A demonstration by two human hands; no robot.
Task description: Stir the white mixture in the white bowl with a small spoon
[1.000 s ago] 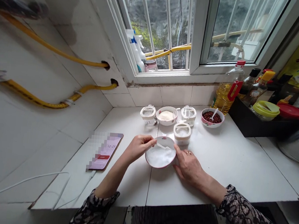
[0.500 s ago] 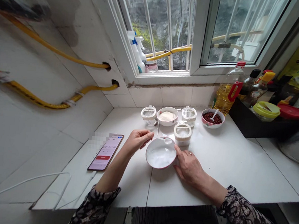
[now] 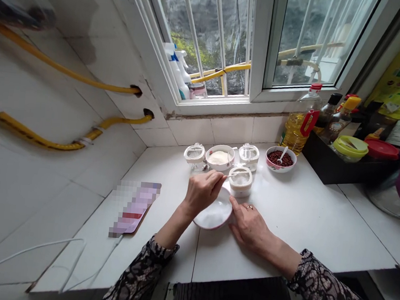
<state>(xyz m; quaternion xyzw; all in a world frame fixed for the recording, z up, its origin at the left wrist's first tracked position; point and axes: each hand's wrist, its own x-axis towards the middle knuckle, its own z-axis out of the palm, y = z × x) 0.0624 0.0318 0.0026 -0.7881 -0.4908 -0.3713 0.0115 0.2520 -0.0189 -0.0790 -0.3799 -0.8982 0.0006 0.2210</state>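
My left hand (image 3: 203, 190) is closed in a pinch on a small white spoon (image 3: 234, 174). The spoon reaches over the open mouth of a clear jar with a cream rim (image 3: 241, 184), which holds some white stuff. Beneath the left hand stands a bowl of white grains (image 3: 214, 215), partly covered by that hand. My right hand (image 3: 249, 223) grips the bowl's right side, thumb and fingers against the rim. Behind are a second clear jar (image 3: 195, 155), a bowl of pale powder or grain (image 3: 219, 158) and a third jar (image 3: 250, 158).
At the back right is a bowl of dark red beans (image 3: 281, 159) with a white spoon in it. An oil bottle (image 3: 297, 126) and a black box of condiments (image 3: 338, 167) stand farther right. A phone (image 3: 138, 210) with a cable lies at left.
My left hand has moved right with the spoon, from over the bowl to over the near jar. My right hand stays on the bowl. The view has shifted slightly.
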